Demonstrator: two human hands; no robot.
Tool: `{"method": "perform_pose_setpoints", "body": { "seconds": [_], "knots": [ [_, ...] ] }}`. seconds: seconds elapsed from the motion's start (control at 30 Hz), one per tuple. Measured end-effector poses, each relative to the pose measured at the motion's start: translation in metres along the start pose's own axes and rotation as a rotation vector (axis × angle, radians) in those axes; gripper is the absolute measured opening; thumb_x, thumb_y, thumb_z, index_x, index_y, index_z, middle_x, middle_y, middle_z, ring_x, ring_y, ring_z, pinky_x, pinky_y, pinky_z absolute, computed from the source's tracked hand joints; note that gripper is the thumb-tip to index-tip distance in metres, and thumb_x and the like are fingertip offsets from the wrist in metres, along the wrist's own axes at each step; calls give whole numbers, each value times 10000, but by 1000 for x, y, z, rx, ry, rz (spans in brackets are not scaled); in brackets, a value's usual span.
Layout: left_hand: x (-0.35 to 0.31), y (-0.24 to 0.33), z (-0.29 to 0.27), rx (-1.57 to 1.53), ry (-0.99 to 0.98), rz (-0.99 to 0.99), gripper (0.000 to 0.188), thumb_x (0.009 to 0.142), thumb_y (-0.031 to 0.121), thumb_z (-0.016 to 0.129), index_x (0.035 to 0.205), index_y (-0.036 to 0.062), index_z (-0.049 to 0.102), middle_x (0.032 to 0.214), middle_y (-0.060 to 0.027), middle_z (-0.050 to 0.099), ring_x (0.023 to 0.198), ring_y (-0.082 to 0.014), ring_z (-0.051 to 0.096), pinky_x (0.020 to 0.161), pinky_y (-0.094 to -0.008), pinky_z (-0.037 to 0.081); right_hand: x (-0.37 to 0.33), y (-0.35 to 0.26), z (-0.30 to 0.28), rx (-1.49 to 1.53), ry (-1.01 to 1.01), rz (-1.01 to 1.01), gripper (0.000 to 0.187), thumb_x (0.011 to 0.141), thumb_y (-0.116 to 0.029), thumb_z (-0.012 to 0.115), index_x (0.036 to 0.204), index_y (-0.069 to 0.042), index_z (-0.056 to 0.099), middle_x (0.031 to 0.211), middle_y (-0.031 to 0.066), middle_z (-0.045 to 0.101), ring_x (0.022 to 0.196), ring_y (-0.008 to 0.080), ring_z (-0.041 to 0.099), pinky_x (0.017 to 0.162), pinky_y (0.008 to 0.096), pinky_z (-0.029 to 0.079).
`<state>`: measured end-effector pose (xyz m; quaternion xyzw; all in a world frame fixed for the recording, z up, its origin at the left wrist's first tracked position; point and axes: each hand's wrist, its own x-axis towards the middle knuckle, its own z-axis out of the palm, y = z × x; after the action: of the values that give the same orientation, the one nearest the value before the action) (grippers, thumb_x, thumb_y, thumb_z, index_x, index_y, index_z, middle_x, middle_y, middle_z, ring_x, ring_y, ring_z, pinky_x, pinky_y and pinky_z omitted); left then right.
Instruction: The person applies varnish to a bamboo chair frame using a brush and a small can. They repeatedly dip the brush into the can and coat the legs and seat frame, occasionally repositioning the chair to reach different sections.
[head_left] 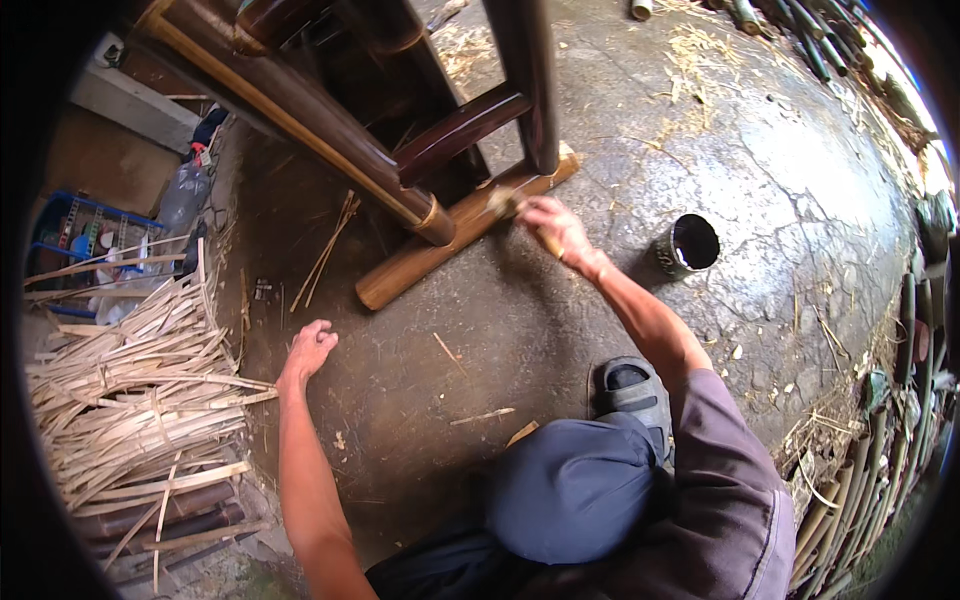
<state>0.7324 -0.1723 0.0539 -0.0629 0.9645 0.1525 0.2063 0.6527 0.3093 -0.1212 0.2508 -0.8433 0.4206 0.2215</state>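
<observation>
While the right hand (562, 232) grips a brush (506, 204) by its light handle, head view has the bristles over the brown base pole (410, 272) of a bamboo frame (350, 145). Bristles blurred; can't tell whether they touch. Base pole lies just beyond and to the left of the right hand, running diagonally, near end pointing back toward the left hand (311, 345). Two darker, glossy uprights stand on it, one left of the brush, one just beyond it; a short dark crosspiece (462, 134) joins them ahead of the right hand.

Left hand: near the floor (400, 400), well apart from the right, fingers partly curled. Can't tell how far closed, or if anything's inside.

Right of the right hand: open-topped dark can (668, 262) upright on the floor, near but not touching. Toward the body from that hand: sandal (642, 402) and a knee in dark cloth (565, 500).

Left of the left hand: heap of pale split strips (140, 400); farther off past it, a blue crate (48, 225). Few thin sticks (328, 248) lie just beyond the left hand. Far right of the right hand: stacked poles (835, 505).
</observation>
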Motion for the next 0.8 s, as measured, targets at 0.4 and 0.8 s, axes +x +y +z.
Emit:
{"method": "perform_pose_setpoints", "body": {
  "seconds": [0.4, 0.8],
  "knots": [
    [4, 23, 0, 47, -8, 30, 461, 851, 226, 637, 1235, -18, 560, 1014, -167, 693, 977, -281, 662, 893, -372, 498, 86, 13, -76, 362, 566, 519, 213, 890, -239, 592, 1000, -90, 696, 846, 73, 705, 804, 146, 665, 727, 304, 512],
    [22, 36, -5, 52, -14, 70, 466, 843, 235, 652, 1235, -4, 570, 1037, -178, 689, 1000, -297, 656, 875, -395, 504, 135, -59, -116, 494, 663, 648, 154, 891, -165, 591, 998, -96, 679, 853, 28, 668, 786, 125, 622, 693, 287, 510]
  ]
}}
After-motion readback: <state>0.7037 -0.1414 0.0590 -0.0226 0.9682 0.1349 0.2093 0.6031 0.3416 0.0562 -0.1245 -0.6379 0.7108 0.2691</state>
